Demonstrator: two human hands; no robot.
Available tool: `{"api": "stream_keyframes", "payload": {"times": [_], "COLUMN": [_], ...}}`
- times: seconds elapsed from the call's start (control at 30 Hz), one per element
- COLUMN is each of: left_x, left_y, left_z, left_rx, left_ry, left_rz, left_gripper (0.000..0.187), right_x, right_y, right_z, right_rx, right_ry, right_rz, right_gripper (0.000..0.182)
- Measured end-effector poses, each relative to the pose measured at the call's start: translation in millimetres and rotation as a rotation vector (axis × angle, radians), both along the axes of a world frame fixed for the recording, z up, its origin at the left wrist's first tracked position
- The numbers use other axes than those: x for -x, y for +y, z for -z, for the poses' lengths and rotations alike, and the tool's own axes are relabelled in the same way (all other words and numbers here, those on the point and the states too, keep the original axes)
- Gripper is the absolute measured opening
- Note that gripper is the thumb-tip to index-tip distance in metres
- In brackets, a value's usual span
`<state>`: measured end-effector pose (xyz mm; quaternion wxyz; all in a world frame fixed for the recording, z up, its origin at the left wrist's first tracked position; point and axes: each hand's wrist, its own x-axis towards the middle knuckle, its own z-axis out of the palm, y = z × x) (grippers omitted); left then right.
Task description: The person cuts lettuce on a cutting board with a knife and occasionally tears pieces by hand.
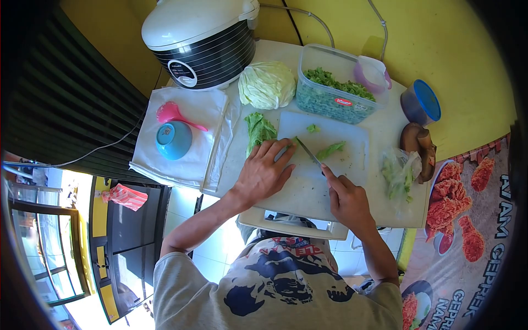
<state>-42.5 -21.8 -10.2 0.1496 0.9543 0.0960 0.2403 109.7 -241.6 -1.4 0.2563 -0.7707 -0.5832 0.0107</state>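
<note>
My right hand (350,202) grips a knife (309,150), index finger along its back, the blade pointing up and left over the white cutting board (352,159). My left hand (265,171) presses down at the board's left side with its fingers bent over lettuce; a little green shows by the knife tip, the rest is hidden under the fingers. A lettuce leaf (259,130) lies just beyond that hand. On the board, right of the blade, are a cut strip of lettuce (331,149) and a small green scrap (313,128).
Behind the board stand a pale cabbage (267,84) and a clear plastic tub (335,102) of chopped greens. A rice cooker (201,47) is at back left, with a blue bowl (174,140) and pink ladle (175,114) in front. A plastic bag (400,173) lies right.
</note>
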Motion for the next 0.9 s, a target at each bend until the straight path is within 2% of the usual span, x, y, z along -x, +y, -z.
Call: {"api": "stream_keyframes", "payload": {"times": [0.23,0.9], "left_x": [0,2], "left_y": [1,9], "left_z": [9,3], "left_rx": [-0.044,0.113], "left_ry": [0.005,-0.007], "left_rz": [0.016,0.105], "left_gripper": [0.038,0.046], "right_x": [3,-2], "right_y": [-4,26], "right_z": [1,-2], "right_rx": [0.03,0.034], "right_ry": [0.005,-0.038], "right_rz": [-0.019,-0.05], "right_gripper": [0.066,0.063]}}
